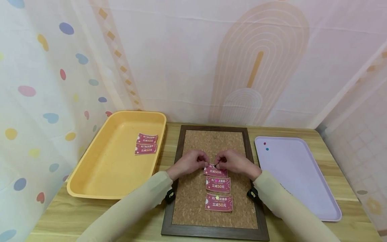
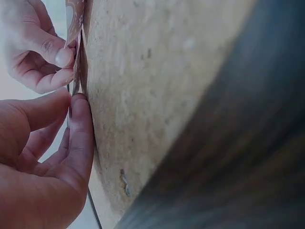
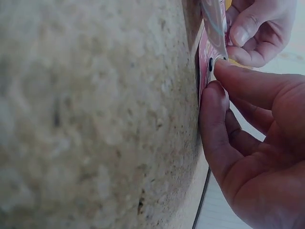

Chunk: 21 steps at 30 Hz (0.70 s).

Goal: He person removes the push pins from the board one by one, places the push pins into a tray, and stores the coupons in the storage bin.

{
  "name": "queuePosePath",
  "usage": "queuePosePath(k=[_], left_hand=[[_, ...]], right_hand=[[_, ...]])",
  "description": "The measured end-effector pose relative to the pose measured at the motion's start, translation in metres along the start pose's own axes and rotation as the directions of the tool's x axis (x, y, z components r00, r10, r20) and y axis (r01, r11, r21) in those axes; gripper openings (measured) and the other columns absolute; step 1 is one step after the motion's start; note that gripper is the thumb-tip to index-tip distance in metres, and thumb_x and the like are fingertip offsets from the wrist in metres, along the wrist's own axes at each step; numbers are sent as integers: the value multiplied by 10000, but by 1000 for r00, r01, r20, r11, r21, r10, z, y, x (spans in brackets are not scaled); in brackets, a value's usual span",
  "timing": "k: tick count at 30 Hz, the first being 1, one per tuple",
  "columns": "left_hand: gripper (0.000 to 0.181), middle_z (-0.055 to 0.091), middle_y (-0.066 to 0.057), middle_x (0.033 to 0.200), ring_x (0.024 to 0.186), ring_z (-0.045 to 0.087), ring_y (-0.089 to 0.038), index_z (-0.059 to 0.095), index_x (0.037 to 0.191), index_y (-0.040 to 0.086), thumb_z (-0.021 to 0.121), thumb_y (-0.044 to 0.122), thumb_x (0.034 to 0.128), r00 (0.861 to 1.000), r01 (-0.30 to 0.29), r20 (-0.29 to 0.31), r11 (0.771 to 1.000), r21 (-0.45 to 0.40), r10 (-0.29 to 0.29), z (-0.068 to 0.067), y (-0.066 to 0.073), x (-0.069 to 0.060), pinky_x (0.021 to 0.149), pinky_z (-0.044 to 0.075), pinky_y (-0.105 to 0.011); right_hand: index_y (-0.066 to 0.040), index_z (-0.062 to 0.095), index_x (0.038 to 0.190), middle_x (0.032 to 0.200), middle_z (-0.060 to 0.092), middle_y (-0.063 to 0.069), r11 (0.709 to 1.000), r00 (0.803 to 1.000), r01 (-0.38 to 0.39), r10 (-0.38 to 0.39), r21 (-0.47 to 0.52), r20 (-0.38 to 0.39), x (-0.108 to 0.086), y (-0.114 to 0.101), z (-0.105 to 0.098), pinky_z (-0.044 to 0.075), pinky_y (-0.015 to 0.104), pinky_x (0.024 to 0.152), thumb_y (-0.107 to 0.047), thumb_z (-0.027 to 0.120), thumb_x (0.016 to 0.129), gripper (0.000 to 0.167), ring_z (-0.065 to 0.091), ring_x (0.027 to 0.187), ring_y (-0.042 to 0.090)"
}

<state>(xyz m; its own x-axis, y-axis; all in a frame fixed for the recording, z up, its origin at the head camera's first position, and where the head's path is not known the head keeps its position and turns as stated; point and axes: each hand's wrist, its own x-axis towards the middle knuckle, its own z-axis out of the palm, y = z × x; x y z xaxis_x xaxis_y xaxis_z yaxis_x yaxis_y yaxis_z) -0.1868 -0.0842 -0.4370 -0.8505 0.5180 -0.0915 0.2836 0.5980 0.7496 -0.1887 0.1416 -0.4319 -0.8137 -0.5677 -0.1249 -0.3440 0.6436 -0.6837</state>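
Observation:
A framed cork board lies on the table with three red coupons in a column on it. My left hand pinches the left edge of the top coupon. At that coupon's upper edge, my right hand holds a small black pushpin between thumb and forefinger. The pin's point is hidden. A pink pin sits in the middle coupon, and a yellow-green pin in the bottom coupon. Both hands nearly meet in the left wrist view.
On the left stands a yellow tray with two more coupons near its right wall. A lilac tray at the right bears a red pin and a blue pin. Patterned curtains hang behind the table.

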Motion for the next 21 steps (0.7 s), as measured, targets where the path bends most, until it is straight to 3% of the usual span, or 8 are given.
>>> queuePosePath(k=[8,21], left_hand=[[66,712,19,873,762,576,-74,779,949,84,718,58,954,999,-7,34,998,56,5,-4,2,2,719,481,-261],[70,714,31,857,752,568,-78,780,933,87,722,49,938,999,11,45,999,54,-14,-4,2,4,704,469,-253]], right_hand=[[-75,747,953,859,680,-36,1000,1000,-12,12,-6,2,1,-1,1,466,266,652,-92,722,969,34,562,711,89],[-111,736,907,792,646,-51,999,1000,-24,23,-26,-14,2,-1,4,453,274,664,-96,755,945,45,543,697,91]])
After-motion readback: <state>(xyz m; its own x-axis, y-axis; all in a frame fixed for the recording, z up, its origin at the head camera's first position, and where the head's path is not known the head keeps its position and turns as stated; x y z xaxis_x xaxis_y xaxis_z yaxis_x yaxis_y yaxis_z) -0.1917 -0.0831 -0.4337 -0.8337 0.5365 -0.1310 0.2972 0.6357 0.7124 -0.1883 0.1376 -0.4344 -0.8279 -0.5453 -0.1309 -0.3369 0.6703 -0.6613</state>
